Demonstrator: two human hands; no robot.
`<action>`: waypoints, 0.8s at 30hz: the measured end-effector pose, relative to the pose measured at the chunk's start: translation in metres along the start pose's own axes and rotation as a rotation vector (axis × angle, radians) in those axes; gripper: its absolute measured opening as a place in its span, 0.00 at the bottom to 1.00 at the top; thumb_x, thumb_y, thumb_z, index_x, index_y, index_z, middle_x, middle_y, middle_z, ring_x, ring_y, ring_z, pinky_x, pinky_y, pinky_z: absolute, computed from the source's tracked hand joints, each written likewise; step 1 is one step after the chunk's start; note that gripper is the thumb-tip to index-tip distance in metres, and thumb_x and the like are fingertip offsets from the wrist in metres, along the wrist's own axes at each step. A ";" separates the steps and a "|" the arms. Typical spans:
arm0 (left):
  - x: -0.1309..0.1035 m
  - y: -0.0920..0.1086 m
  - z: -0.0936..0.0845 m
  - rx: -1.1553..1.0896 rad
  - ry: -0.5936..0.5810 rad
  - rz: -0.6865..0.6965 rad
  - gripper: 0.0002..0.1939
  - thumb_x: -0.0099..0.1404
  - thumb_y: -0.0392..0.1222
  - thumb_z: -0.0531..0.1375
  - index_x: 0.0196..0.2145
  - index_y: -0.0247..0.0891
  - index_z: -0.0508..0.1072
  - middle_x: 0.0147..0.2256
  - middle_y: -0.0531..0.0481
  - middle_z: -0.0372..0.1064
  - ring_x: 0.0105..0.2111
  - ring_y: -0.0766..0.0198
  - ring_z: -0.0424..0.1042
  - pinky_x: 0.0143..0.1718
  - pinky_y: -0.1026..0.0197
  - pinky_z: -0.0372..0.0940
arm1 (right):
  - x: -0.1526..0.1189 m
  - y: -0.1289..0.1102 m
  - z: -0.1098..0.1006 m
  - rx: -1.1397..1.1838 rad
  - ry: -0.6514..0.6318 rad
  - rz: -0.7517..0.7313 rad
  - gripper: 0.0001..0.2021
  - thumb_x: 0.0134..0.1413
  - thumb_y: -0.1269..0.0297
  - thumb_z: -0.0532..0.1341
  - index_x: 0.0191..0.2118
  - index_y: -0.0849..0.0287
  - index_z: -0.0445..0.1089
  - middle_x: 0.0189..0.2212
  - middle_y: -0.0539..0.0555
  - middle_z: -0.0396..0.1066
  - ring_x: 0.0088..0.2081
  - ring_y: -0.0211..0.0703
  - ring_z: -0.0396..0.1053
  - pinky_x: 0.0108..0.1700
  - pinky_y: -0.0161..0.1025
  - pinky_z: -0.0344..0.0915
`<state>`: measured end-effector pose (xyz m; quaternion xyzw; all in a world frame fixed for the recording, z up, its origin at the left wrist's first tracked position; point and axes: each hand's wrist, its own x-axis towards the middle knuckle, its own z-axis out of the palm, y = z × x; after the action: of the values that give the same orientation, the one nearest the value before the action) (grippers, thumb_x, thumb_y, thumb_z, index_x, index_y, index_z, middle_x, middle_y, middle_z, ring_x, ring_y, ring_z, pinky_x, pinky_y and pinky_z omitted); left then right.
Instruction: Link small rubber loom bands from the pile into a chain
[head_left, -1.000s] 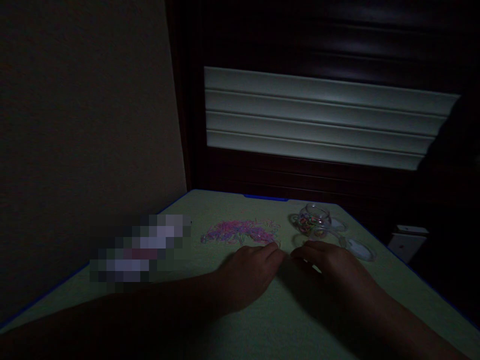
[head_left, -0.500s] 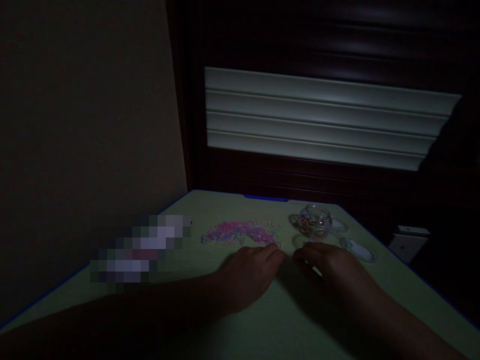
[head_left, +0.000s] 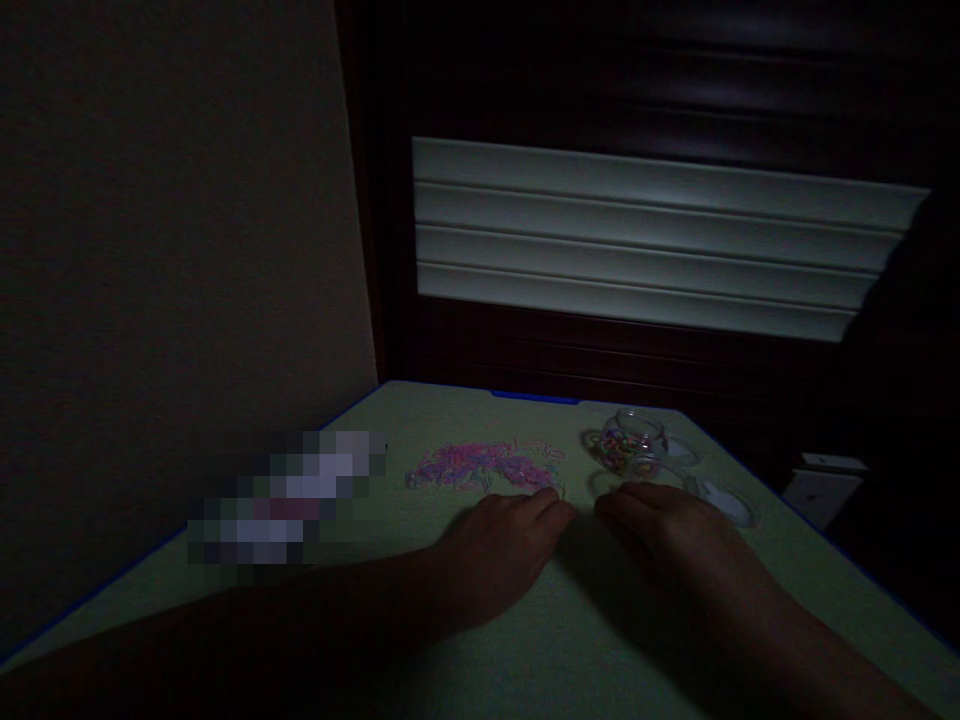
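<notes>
A loose pile of thin pink and purple loops, like small rubber bands (head_left: 472, 465), lies on the pale green table (head_left: 480, 670). At the pile's near right edge is my left hand (head_left: 506, 550), its fingers pressed together and pointing right. A short gap to the right, my right hand (head_left: 667, 530) is closed too, fingertips turned toward the left ones. Whatever either hand pinches is hidden or too small to make out in this dim light. Behind my right hand stands a clear round jar (head_left: 631, 440) partly filled with multicoloured loops.
A clear round container (head_left: 667, 475), partly hidden, sits before the jar. Two clear discs, like lids, lie to the right: the nearer lid (head_left: 726, 500) and the farther lid (head_left: 681, 452). A pixelated object (head_left: 289, 500) lies at left. Beyond the right edge is a white box (head_left: 825, 490).
My right hand has shifted slightly right, and the opening between its thumb and fingers has closed. My left hand stays nearly in place. The whole view has moved a little.
</notes>
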<state>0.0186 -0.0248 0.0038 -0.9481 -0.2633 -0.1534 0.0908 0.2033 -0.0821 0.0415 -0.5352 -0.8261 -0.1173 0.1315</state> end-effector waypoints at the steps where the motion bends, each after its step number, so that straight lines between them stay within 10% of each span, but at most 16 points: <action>1: 0.000 0.000 0.000 0.001 -0.002 -0.004 0.08 0.65 0.33 0.47 0.40 0.38 0.63 0.35 0.50 0.63 0.30 0.65 0.65 0.29 0.63 0.61 | 0.000 0.000 -0.001 -0.035 0.025 0.008 0.10 0.49 0.78 0.52 0.30 0.57 0.66 0.27 0.51 0.67 0.30 0.40 0.65 0.31 0.35 0.55; 24: -0.002 -0.004 -0.001 -0.011 0.006 0.026 0.09 0.66 0.34 0.44 0.37 0.36 0.63 0.33 0.50 0.62 0.28 0.66 0.64 0.27 0.63 0.60 | -0.009 0.009 -0.019 -0.491 0.082 0.304 0.11 0.44 0.80 0.52 0.28 0.60 0.67 0.27 0.59 0.70 0.27 0.45 0.66 0.29 0.39 0.55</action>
<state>0.0145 -0.0225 0.0040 -0.9515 -0.2496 -0.1566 0.0882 0.2166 -0.0923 0.0564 -0.6635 -0.6772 -0.3144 0.0474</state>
